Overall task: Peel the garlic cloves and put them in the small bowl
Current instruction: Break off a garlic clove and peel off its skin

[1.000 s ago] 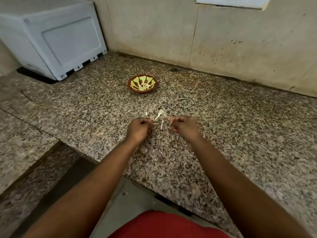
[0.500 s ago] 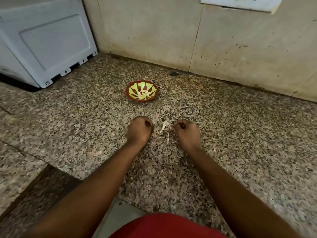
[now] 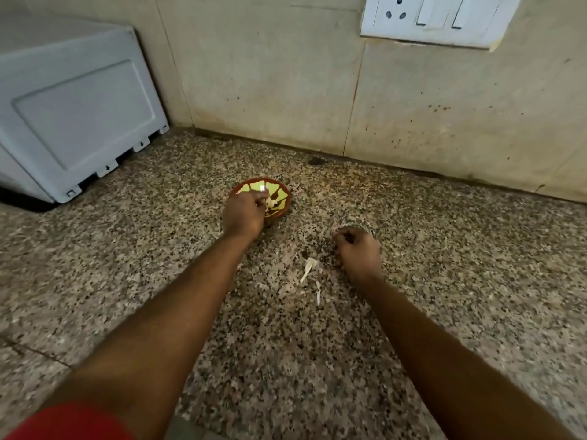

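Observation:
The small bowl (image 3: 279, 193), brown-rimmed with a green and yellow pattern, sits on the granite counter near the back wall. My left hand (image 3: 243, 214) hovers over its near left rim with curled fingers and pinches a pale peeled garlic clove (image 3: 270, 203) just above the inside. My right hand (image 3: 357, 252) rests on the counter to the right of the bowl and nearer to me. Its fingers are curled into a fist with nothing visible in them. Thin white garlic peels (image 3: 308, 268) lie on the counter just left of the right hand.
A grey-white appliance box (image 3: 76, 112) stands at the back left of the speckled counter (image 3: 444, 281). A white socket and switch plate (image 3: 438, 17) is on the wall at upper right. The counter's front edge runs below my forearms.
My left hand has moved forward from beside the peels to over the bowl, carrying the clove. My right hand has stayed near the peels. The view has shifted closer to the wall.

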